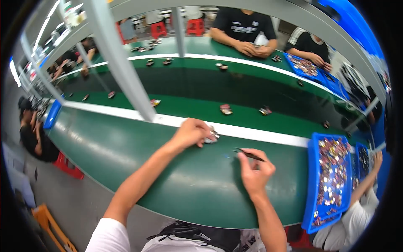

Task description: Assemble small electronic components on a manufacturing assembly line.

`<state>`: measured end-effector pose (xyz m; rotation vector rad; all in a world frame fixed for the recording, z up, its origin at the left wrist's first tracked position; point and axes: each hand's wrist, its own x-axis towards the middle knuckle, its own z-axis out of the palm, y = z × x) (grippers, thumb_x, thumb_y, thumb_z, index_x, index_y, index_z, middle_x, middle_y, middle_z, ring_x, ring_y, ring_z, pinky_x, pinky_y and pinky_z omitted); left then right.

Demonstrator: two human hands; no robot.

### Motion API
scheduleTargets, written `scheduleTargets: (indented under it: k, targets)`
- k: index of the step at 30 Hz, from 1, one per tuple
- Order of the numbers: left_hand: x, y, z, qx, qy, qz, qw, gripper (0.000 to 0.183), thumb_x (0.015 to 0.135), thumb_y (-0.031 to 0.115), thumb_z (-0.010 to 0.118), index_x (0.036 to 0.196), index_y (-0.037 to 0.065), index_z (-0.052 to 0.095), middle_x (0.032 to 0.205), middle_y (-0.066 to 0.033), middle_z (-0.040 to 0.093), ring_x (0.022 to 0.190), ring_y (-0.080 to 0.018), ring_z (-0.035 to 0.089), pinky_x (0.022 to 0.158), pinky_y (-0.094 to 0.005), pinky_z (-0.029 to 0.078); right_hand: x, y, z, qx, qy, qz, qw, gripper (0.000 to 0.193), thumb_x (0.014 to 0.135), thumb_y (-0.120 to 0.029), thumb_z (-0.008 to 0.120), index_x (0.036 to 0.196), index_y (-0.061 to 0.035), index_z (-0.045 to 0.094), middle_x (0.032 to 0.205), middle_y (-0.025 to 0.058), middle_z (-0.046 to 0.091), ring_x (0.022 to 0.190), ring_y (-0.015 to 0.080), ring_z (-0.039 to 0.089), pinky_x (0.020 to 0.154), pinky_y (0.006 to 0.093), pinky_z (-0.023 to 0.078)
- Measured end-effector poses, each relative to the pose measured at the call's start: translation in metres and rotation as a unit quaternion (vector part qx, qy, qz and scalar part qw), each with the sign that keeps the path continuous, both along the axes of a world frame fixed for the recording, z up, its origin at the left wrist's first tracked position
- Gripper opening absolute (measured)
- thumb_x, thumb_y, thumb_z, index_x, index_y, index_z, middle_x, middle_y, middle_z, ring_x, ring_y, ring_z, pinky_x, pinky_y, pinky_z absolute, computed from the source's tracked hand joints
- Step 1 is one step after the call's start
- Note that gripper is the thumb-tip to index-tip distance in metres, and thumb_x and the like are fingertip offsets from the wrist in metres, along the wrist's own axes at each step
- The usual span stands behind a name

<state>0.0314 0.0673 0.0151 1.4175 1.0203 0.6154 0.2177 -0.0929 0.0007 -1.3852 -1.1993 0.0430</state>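
Observation:
My left hand (193, 133) is over the workbench, close to the white strip along its far edge. Its fingers are closed on a small shiny silvery piece (212, 136), whose exact kind is too small to make out. Nearer to me and to the right, my right hand (255, 171) pinches dark tweezers (252, 155). The tips point left, towards the left hand, and stay apart from the shiny piece. Below both hands lies the green bench top (197, 180).
A blue tray (311, 180) heaped with small shiny parts stands at the right. Past the white strip, a green conveyor belt (189, 90) carries small clusters (226, 109). A grey post (121, 63) rises left of centre. Co-workers sit opposite, at the left and close by on the right.

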Motion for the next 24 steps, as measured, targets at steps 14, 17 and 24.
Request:
scheduleTargets:
  k: [14, 17, 24]
  targets:
    - [-0.105, -0.049, 0.051, 0.444, 0.108, -0.041, 0.889, 0.014, 0.091, 0.009, 0.069, 0.103, 0.002, 0.071, 0.097, -0.0097, 0.068, 0.083, -0.026, 0.068, 0.07, -0.0396, 0.053, -0.077, 0.002, 0.009, 0.002, -0.039, 0.005, 0.999, 0.013, 0.08, 0.002, 0.08, 0.091, 0.0021, 0.073, 0.092, 0.0073, 0.076, 0.047, 0.0035, 0.044, 0.047, 0.0224, 0.033]
    - [-0.12, -0.074, 0.127, 0.286, -0.133, -0.138, 0.939, 0.017, 0.093, 0.005, 0.065, 0.108, 0.001, 0.073, 0.102, -0.0106, 0.071, 0.086, -0.0215, 0.07, 0.067, -0.0366, 0.054, -0.08, -0.001, 0.011, -0.042, -0.01, -0.016, 0.999, 0.013, 0.08, 0.001, 0.08, 0.09, 0.002, 0.073, 0.093, 0.0075, 0.076, 0.048, 0.0034, 0.046, 0.047, 0.0221, 0.033]
    - [-0.14, -0.119, 0.179, 0.351, -0.458, -0.255, 0.776, 0.027, 0.089, -0.004, 0.06, 0.114, -0.004, 0.069, 0.109, -0.0185, 0.069, 0.097, -0.0264, 0.067, 0.074, -0.0298, 0.054, -0.088, 0.004, 0.003, -0.03, -0.01, 0.016, 0.999, 0.014, 0.079, 0.003, 0.081, 0.091, 0.0009, 0.073, 0.09, 0.0073, 0.076, 0.046, 0.0029, 0.045, 0.045, 0.0215, 0.031]
